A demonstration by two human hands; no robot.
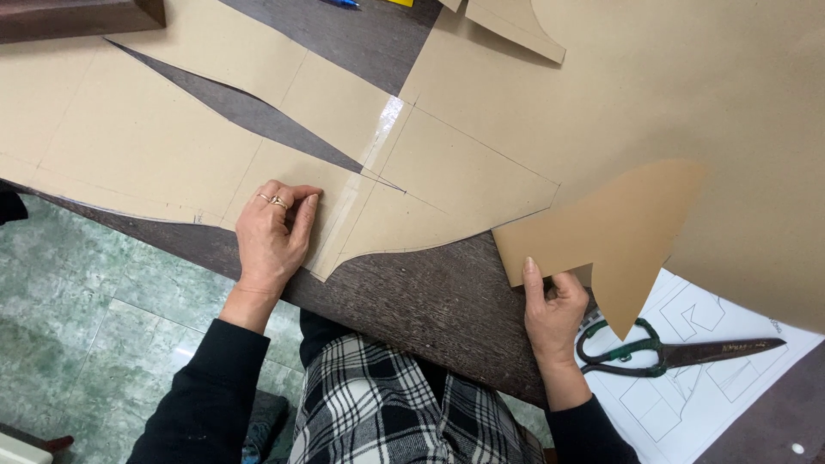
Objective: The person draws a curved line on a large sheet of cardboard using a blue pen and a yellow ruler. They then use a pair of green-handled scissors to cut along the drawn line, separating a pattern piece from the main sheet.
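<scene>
My left hand (273, 234) rests flat on a tan paper pattern piece (172, 146), near its lower curved edge beside a strip of clear tape (371, 155). A ring shows on one finger. My right hand (553, 309) pinches the lower left corner of a loose tan paper offcut (601, 232) shaped like a wide arrow, lifted off the dark wooden table (430, 301). A long pointed dart slit (249, 112) is cut into the pattern piece. A larger tan sheet (687, 94) lies to the right.
Large dark scissors (679, 351) with green-wrapped handles lie on a white sheet with line drawings (696, 395) just right of my right hand. A dark wooden block (77, 15) sits at the top left. Green tiled floor (94, 326) lies beyond the table edge.
</scene>
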